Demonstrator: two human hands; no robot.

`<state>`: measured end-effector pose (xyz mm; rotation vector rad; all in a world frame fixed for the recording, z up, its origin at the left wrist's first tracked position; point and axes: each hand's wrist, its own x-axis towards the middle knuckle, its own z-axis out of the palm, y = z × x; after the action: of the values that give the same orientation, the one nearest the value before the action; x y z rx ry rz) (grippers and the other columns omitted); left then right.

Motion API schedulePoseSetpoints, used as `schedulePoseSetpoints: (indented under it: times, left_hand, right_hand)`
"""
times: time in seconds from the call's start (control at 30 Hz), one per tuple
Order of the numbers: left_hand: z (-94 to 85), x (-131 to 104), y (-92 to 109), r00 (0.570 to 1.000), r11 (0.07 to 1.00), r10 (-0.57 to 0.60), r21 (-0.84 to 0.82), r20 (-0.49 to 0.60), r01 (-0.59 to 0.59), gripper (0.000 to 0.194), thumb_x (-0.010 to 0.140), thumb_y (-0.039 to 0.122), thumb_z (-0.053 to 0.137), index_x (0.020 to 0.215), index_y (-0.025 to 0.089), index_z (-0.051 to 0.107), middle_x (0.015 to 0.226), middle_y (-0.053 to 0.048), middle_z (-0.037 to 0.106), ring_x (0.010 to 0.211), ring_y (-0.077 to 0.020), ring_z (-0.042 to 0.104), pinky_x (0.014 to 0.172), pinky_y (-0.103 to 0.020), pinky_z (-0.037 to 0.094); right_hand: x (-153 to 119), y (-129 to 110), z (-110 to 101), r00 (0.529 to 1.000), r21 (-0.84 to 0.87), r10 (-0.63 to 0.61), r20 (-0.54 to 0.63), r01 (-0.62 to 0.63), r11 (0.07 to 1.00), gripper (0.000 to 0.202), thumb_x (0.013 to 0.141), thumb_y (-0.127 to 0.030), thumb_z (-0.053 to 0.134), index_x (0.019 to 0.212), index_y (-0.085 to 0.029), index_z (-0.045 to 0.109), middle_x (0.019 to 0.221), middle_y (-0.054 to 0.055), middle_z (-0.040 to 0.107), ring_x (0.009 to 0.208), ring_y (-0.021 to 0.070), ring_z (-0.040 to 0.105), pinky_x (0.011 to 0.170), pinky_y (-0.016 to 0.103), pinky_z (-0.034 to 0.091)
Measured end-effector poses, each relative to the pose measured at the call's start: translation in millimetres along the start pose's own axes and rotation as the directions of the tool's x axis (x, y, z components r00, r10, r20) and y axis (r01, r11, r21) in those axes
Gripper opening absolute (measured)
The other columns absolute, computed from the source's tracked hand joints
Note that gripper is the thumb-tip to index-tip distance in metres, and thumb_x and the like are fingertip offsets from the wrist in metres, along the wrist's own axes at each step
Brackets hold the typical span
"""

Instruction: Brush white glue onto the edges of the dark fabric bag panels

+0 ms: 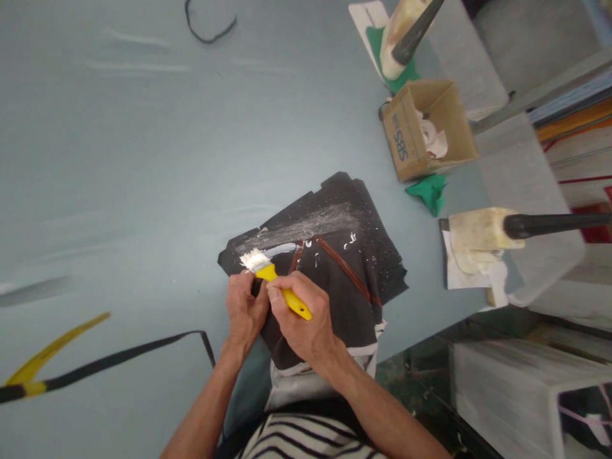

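My right hand grips a flat paintbrush by its yellow handle. White paste coats the bristles, which touch the upper left edge of a dark fabric piece with reddish-brown strips. A wet white streak and several white drops lie along that edge. My left hand is closed at the fabric's left corner, just below the bristles, its fingertips partly hidden. Beneath the fabric lies a black sheet smeared with dried white residue. The fabric's near end hangs toward my lap and shows a pale edge.
A cardboard box with white scraps stands at the right, a green cloth beside it. Two cream containers with dark handles stand on the right side. Black and yellow straps lie left; a thin dark cord lies at the back.
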<state>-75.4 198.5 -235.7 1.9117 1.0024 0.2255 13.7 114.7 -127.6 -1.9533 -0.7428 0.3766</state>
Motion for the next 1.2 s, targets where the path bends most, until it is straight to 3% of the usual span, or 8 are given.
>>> schedulePoseSetpoints:
  times: [0.23, 0.43, 0.63, 0.93, 1.2]
  left_hand:
    - [-0.5, 5.7, 6.1, 1.0, 0.999, -0.001, 0.05, -0.027, 0.003, 0.021, 0.086, 0.042, 0.06, 0.073, 0.026, 0.057, 0.074, -0.003, 0.062, 0.079, -0.0258, 0.056, 0.074, -0.041, 0.047]
    - [3.2, 3.1, 4.2, 0.991, 0.995, 0.08, 0.068, -0.105, -0.073, 0.021, 0.092, 0.043, 0.059, 0.083, 0.025, 0.065, 0.083, -0.005, 0.071, 0.085, -0.0261, 0.061, 0.083, -0.042, 0.049]
    - [4.2, -0.3, 1.8, 0.976, 0.979, 0.173, 0.134, -0.131, -0.155, 0.019, 0.094, 0.04, 0.059, 0.084, 0.024, 0.065, 0.083, -0.006, 0.07, 0.087, -0.0274, 0.06, 0.082, -0.042, 0.048]
    - [3.5, 0.0, -1.2, 0.965, 0.965, 0.225, 0.166, -0.137, -0.201, 0.017, 0.095, 0.038, 0.06, 0.084, 0.025, 0.062, 0.082, -0.005, 0.069, 0.086, -0.0263, 0.061, 0.085, -0.04, 0.049]
    - [5.0, 0.7, -4.5, 0.942, 0.944, 0.296, 0.198, -0.156, -0.264, 0.017, 0.098, 0.038, 0.059, 0.087, 0.025, 0.062, 0.082, -0.005, 0.069, 0.086, -0.0277, 0.06, 0.081, -0.041, 0.049]
  right_hand:
    - [-4.2, -1.9, -23.9, 0.998, 0.055, -0.053, -0.02, 0.055, 0.997, 0.015, 0.102, -0.023, 0.056, 0.095, -0.022, 0.069, 0.086, 0.002, 0.072, 0.075, 0.0147, 0.069, 0.073, 0.027, 0.059]
    - [3.0, 24.2, -36.1, 0.999, -0.232, 0.01, -0.051, -0.022, 0.972, 0.021, 0.105, -0.028, 0.054, 0.094, -0.023, 0.072, 0.089, 0.004, 0.074, 0.081, 0.0165, 0.071, 0.08, 0.028, 0.056]
    - [5.1, 42.9, -70.8, 0.973, -0.379, 0.058, -0.221, -0.141, 0.915, 0.021, 0.104, -0.029, 0.057, 0.091, -0.022, 0.072, 0.088, 0.004, 0.075, 0.081, 0.0186, 0.071, 0.078, 0.029, 0.053]
    - [8.8, 34.7, -42.5, 0.992, -0.319, 0.021, -0.126, -0.061, 0.946, 0.023, 0.105, -0.03, 0.055, 0.092, -0.023, 0.072, 0.086, 0.003, 0.074, 0.079, 0.0166, 0.07, 0.079, 0.027, 0.054]
    - [13.9, 59.0, -99.5, 0.936, -0.452, 0.05, -0.349, -0.215, 0.866, 0.019, 0.101, -0.03, 0.059, 0.09, -0.022, 0.074, 0.09, 0.005, 0.077, 0.083, 0.0213, 0.072, 0.079, 0.031, 0.053]
